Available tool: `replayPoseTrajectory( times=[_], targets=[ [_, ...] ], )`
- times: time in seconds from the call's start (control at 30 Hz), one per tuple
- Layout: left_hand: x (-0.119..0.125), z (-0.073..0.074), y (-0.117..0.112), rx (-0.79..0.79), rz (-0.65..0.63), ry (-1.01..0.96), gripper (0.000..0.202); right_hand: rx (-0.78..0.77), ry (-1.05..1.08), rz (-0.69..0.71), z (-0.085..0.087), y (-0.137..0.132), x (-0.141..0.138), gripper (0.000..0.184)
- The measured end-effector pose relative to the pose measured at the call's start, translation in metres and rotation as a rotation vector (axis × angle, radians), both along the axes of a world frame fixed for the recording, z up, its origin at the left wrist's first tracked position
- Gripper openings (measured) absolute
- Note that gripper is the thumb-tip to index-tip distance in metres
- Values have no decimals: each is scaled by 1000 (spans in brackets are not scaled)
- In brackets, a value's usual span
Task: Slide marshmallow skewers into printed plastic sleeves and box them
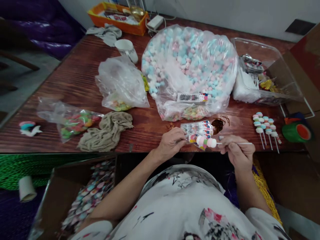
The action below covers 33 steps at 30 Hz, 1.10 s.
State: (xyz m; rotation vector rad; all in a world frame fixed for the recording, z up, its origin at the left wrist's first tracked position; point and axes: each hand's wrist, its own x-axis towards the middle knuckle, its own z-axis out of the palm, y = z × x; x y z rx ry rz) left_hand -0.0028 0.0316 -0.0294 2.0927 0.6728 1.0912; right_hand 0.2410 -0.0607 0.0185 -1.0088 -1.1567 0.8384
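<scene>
My right hand [238, 150] is closed around the white stick of a marshmallow skewer [206, 142], which points left over the table's front edge. Pink and white marshmallows with a green piece between them sit on the stick. My left hand [173, 142] pinches the left edge of a clear printed bag [193, 137], and the skewer's tip lies at this bag. Just behind are more printed bags [197, 126] in a stack. A bunch of gold twist ties [217, 125] lies beside the stack. Finished-looking marshmallow skewers [265, 125] rest to the right of my right hand.
A big bag of marshmallows [187, 60] fills the table's middle. Left are bags of gummy candy [80, 121], a cloth [107, 131] and a mug [127, 50]. Right stand a clear bin [270, 96] and green tape [295, 132]. Below left, a box [47, 196] holds many skewers.
</scene>
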Motion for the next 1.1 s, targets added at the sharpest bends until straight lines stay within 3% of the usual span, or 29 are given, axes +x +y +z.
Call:
replayPoseTrajectory(
  times=[0.07, 0.17, 0.33, 0.47, 0.53, 0.67, 0.8, 0.97, 1.1],
  targets=[
    [-1, 4, -3, -4, 13, 78, 7, 0, 67, 11, 0, 1, 0, 15],
    [3, 13, -6, -19, -48, 189, 32, -12, 93, 12, 2, 2, 0, 15],
    [10, 21, -6, -156, -191, 322, 28, 82, -142, 65, 7, 2, -5, 17],
    [10, 21, -8, -198, -160, 364, 32, 192, -367, 129, 14, 4, -10, 19],
    [8, 21, -10, -143, -99, 434, 36, 163, -385, 124, 16, 5, -13, 18],
    [4, 20, -14, 118, 40, 642, 34, -30, -174, 7, 13, 6, -21, 14],
    [0, 19, -18, 295, 122, 734, 21, -97, -15, -72, 8, 10, -29, 13],
    [-3, 17, -19, 302, 176, 716, 14, -104, 130, -156, 6, 15, -43, 13],
    [-6, 15, -18, 133, 155, 593, 17, -64, 104, -160, 2, 10, -57, 12]
  ],
)
